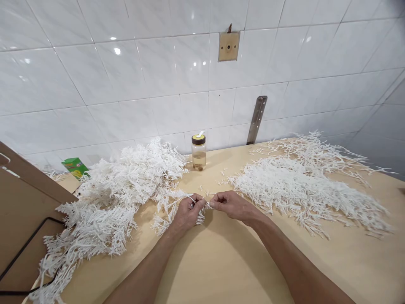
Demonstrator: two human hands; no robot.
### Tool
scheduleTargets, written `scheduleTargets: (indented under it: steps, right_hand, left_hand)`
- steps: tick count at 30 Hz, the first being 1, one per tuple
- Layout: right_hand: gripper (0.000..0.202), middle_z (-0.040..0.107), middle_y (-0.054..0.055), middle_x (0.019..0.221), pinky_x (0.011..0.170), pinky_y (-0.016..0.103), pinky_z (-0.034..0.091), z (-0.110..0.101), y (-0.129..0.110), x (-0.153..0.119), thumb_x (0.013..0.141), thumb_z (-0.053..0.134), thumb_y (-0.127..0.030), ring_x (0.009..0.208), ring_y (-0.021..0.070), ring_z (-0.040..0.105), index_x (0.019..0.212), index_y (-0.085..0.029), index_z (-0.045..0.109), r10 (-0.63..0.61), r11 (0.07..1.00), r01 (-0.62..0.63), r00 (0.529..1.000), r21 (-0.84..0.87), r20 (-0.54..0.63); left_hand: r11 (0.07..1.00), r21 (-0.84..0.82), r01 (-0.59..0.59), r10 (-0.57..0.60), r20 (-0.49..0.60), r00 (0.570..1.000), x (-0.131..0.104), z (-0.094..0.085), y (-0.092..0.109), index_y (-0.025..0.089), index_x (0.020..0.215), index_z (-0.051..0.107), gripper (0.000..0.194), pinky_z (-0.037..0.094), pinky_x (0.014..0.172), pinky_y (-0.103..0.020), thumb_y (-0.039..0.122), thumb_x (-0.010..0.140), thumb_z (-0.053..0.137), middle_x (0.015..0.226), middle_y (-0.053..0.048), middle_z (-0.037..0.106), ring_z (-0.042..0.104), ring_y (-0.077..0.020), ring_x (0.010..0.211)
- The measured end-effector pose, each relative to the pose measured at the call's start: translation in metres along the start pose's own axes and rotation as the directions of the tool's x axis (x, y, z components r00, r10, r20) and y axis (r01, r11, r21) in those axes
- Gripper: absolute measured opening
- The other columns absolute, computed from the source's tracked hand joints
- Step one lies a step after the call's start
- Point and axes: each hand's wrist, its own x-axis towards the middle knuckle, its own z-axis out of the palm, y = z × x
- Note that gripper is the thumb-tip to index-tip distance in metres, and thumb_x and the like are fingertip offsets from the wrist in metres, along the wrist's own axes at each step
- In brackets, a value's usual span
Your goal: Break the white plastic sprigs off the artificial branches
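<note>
- Left forearm (150, 266) and right forearm (294, 259), bare: lying nearest the camera, angling inward over the table (236, 268).
- Left hand (186, 214), mine: pinching a white sprig (200, 218) between thumb and forefinger; the remaining fingers are sitting curled, partly hidden.
- Right hand (233, 205), mine: pressing thumb and fingertips together on what seems to be the same sprig; the exact contact is too small to tell.
- Handling: I am, by my judgement, working at one small spot of the sprig with both pinches. Best practice: the left pinch anchoring the stem close to that spot, the right taking only a narrow portion, with light, even pressure, so that the thin stem is flexing rather than snapping.
- Risk, judged: a loose anchor could be letting a tug drag neighbouring strands along.
- White sprig, location and looks: resting at my fingertips, just above the table, between two heaps. A thin stem is arching over my left hand; a tuft of short, forked tips is hanging below. Looking matt and plastic, probably springy.
- Left heap (133, 181), white: standing tall, bushy and tangled.
- Right heap (294, 181), white: spreading lower and flatter, with sparser stems (319, 150) lying behind.
- Loose bits (223, 172), small: lying scattered beyond my hands.
- Jar (199, 159), dark-lidded, part-filled: standing near the wall.
</note>
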Motion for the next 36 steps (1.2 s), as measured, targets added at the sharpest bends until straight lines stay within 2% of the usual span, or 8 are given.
scheduleTargets:
  steps: [7, 11, 15, 20, 23, 28, 31, 36]
  right_hand:
    - [0.047, 0.041, -0.005, 0.063, 0.045, 0.022, 0.019, 0.001, 0.002, 0.002, 0.074, 0.067, -0.062, 0.05, 0.0062, 0.026, 0.08, -0.017, 0.057, 0.068, 0.996, -0.068, 0.998, 0.062, 0.008]
    - [0.041, 0.039, -0.006, 0.059, 0.045, 0.022, 0.019, 0.008, 0.003, 0.004, 0.076, 0.067, -0.056, 0.051, 0.0065, 0.027, 0.076, -0.017, 0.057, 0.024, 0.998, -0.022, 0.999, 0.066, -0.04]
    - [0.038, 0.039, -0.006, 0.058, 0.046, 0.022, 0.02, 0.014, 0.0, 0.005, 0.077, 0.067, -0.053, 0.051, 0.0064, 0.027, 0.074, -0.017, 0.057, -0.018, 0.996, 0.021, 0.999, 0.081, -0.037]
    - [0.04, 0.038, -0.007, 0.058, 0.044, 0.022, 0.019, 0.018, -0.002, 0.005, 0.075, 0.068, -0.055, 0.049, 0.006, 0.026, 0.078, -0.017, 0.057, 0.026, 0.993, -0.026, 1.0, 0.115, -0.002]
    - [0.043, 0.039, -0.007, 0.059, 0.043, 0.022, 0.018, 0.017, -0.003, 0.004, 0.073, 0.07, -0.057, 0.049, 0.0058, 0.027, 0.078, -0.017, 0.057, 0.053, 0.991, -0.055, 0.998, 0.119, 0.018]
    - [0.04, 0.038, -0.007, 0.059, 0.044, 0.022, 0.021, 0.014, -0.004, 0.003, 0.077, 0.067, -0.056, 0.048, 0.0057, 0.029, 0.077, -0.017, 0.056, 0.026, 0.988, -0.031, 0.999, 0.15, 0.031]
    - [0.036, 0.04, -0.007, 0.059, 0.043, 0.022, 0.026, 0.014, -0.006, 0.002, 0.08, 0.064, -0.053, 0.047, 0.0062, 0.032, 0.079, -0.018, 0.056, 0.008, 0.994, -0.009, 1.0, 0.105, 0.008]
    - [0.03, 0.041, -0.007, 0.059, 0.043, 0.022, 0.027, 0.023, -0.01, 0.004, 0.083, 0.06, -0.047, 0.046, 0.0063, 0.031, 0.077, -0.018, 0.054, -0.018, 0.995, 0.029, 0.994, 0.1, -0.104]
  left_hand:
    - [0.999, -0.033, -0.04, 0.041, 0.015, 0.999, 0.0, -0.002, 0.004, 0.014, 0.081, 0.072, 0.042, 0.038, 0.058, -0.024, 0.055, 0.079, 0.064, 0.065, -0.003, 0.06, 0.049, -0.0128, 0.06]
    - [0.999, -0.016, -0.043, 0.042, -0.004, 0.999, 0.002, -0.002, -0.002, 0.014, 0.082, 0.072, 0.04, 0.037, 0.057, -0.023, 0.053, 0.078, 0.065, 0.065, -0.002, 0.059, 0.047, -0.0119, 0.06]
    - [0.999, -0.048, -0.016, 0.016, -0.012, 1.0, 0.004, -0.002, -0.007, 0.015, 0.078, 0.067, 0.035, 0.034, 0.052, -0.022, 0.05, 0.078, 0.065, 0.061, 0.001, 0.054, 0.042, -0.0098, 0.054]
    - [0.998, -0.058, -0.011, 0.009, -0.038, 0.999, 0.002, 0.0, -0.006, 0.016, 0.071, 0.059, 0.037, 0.034, 0.051, -0.021, 0.052, 0.077, 0.065, 0.059, 0.002, 0.052, 0.043, -0.0096, 0.053]
    - [0.995, -0.095, 0.027, -0.03, -0.025, 0.999, 0.001, 0.001, -0.006, 0.016, 0.07, 0.057, 0.04, 0.033, 0.05, -0.021, 0.055, 0.076, 0.066, 0.056, 0.002, 0.051, 0.043, -0.0094, 0.05]
    - [0.95, -0.271, 0.153, -0.14, 0.064, 0.988, 0.0, 0.0, -0.004, 0.017, 0.07, 0.053, 0.042, 0.031, 0.046, -0.021, 0.056, 0.072, 0.07, 0.053, 0.004, 0.047, 0.039, -0.0076, 0.046]
    - [0.941, -0.301, 0.157, -0.139, 0.08, 0.987, 0.0, -0.001, -0.001, 0.017, 0.07, 0.053, 0.041, 0.031, 0.048, -0.021, 0.054, 0.072, 0.071, 0.057, 0.003, 0.05, 0.041, -0.0077, 0.048]
    - [0.963, -0.251, 0.101, -0.09, 0.052, 0.995, 0.001, -0.001, 0.001, 0.016, 0.072, 0.059, 0.04, 0.033, 0.051, -0.021, 0.054, 0.074, 0.07, 0.062, 0.002, 0.053, 0.043, -0.008, 0.052]
